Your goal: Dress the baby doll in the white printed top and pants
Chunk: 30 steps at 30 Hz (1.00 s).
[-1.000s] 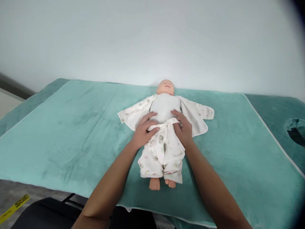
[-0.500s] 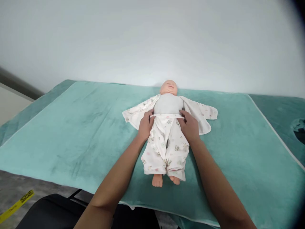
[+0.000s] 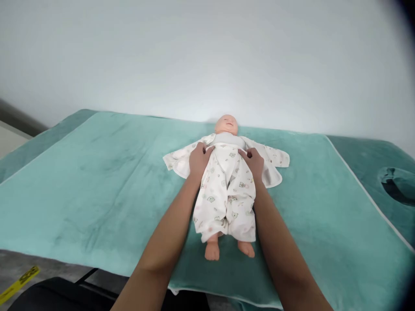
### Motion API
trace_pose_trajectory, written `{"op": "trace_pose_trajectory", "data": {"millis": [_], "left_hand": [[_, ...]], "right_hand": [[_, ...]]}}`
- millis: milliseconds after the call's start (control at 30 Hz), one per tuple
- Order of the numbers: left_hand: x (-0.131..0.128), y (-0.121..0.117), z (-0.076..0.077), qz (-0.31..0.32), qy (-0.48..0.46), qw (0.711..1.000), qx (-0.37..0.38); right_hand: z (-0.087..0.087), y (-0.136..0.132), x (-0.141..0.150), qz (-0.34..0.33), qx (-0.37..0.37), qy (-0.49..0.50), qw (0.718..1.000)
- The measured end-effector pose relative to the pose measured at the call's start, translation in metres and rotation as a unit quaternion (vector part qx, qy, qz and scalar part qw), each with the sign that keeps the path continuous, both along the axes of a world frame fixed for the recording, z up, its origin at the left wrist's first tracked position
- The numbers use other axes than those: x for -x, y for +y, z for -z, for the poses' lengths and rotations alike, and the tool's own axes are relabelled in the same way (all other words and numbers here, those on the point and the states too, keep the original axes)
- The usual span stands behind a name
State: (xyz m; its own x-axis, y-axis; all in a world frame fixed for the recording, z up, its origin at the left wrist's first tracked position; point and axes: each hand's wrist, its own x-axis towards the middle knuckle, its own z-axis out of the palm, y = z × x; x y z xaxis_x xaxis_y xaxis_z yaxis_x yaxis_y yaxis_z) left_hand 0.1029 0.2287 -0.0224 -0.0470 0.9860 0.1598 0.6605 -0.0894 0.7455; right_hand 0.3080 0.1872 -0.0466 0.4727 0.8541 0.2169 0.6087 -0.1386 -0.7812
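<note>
A baby doll (image 3: pixel 226 124) lies on its back on a teal blanket (image 3: pixel 97 181), head toward the wall. It wears white printed trousers (image 3: pixel 225 194) pulled high on its chest, and an open white printed top (image 3: pixel 275 157) spreads under it on both sides. My left hand (image 3: pixel 198 159) grips the trousers' waistband at the doll's left side in view. My right hand (image 3: pixel 253 162) grips the waistband on the other side. Both bare feet (image 3: pixel 212 251) stick out below the trouser legs.
The blanket covers a padded table with a face hole (image 3: pixel 397 185) at the right end. A white wall stands right behind the doll's head. A black seat (image 3: pixel 58 293) and a yellow strip (image 3: pixel 19 283) lie below the table's near edge.
Both hands have drawn the trousers' waistband up from the doll's belly to its upper chest. The trouser legs rode up and more of the feet shows.
</note>
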Motion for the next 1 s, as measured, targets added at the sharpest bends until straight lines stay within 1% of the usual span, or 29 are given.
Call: {"op": "trace_pose_trajectory", "data": {"millis": [33, 100, 167, 233, 300, 367, 433, 500, 567, 633, 767, 833, 1000], "left_hand": [[0.003, -0.004, 0.000, 0.011, -0.012, 1.000, 0.009], [0.010, -0.010, -0.001, 0.045, -0.019, 0.998, 0.032], [0.019, -0.012, -0.002, 0.077, -0.010, 0.994, 0.072], [0.027, -0.012, -0.003, 0.101, -0.013, 0.988, 0.118], [0.031, -0.011, -0.003, 0.119, -0.044, 0.981, 0.149], [0.032, -0.010, -0.001, 0.135, -0.092, 0.973, 0.164], [0.031, -0.010, 0.002, 0.166, -0.141, 0.961, 0.169], [0.028, -0.011, 0.007, 0.196, -0.192, 0.947, 0.168], [0.026, -0.010, 0.013, 0.206, -0.241, 0.934, 0.164], [0.024, -0.009, 0.018, 0.204, -0.273, 0.928, 0.151], [0.024, -0.006, 0.026, 0.190, -0.285, 0.932, 0.116], [0.025, -0.006, 0.028, 0.185, -0.296, 0.930, 0.115], [0.026, -0.007, 0.026, 0.209, -0.355, 0.900, 0.139]], "right_hand": [[0.002, -0.001, -0.001, 0.007, 0.004, -0.008, 1.000], [0.001, -0.003, -0.003, -0.004, 0.043, -0.034, 0.998], [-0.004, -0.005, -0.007, -0.031, 0.102, -0.046, 0.993], [-0.011, -0.006, -0.012, -0.066, 0.141, -0.029, 0.987], [-0.014, -0.009, -0.018, -0.113, 0.142, 0.012, 0.983], [-0.013, -0.012, -0.025, -0.175, 0.126, 0.078, 0.973], [-0.010, -0.014, -0.030, -0.233, 0.111, 0.163, 0.952], [-0.006, -0.016, -0.032, -0.265, 0.098, 0.232, 0.931], [-0.003, -0.016, -0.032, -0.270, 0.082, 0.265, 0.922], [-0.001, -0.015, -0.029, -0.264, 0.067, 0.282, 0.920], [0.002, -0.012, -0.023, -0.239, 0.043, 0.309, 0.920], [0.004, -0.012, -0.022, -0.232, 0.029, 0.315, 0.920], [0.008, -0.011, -0.024, -0.230, -0.001, 0.323, 0.918]]}}
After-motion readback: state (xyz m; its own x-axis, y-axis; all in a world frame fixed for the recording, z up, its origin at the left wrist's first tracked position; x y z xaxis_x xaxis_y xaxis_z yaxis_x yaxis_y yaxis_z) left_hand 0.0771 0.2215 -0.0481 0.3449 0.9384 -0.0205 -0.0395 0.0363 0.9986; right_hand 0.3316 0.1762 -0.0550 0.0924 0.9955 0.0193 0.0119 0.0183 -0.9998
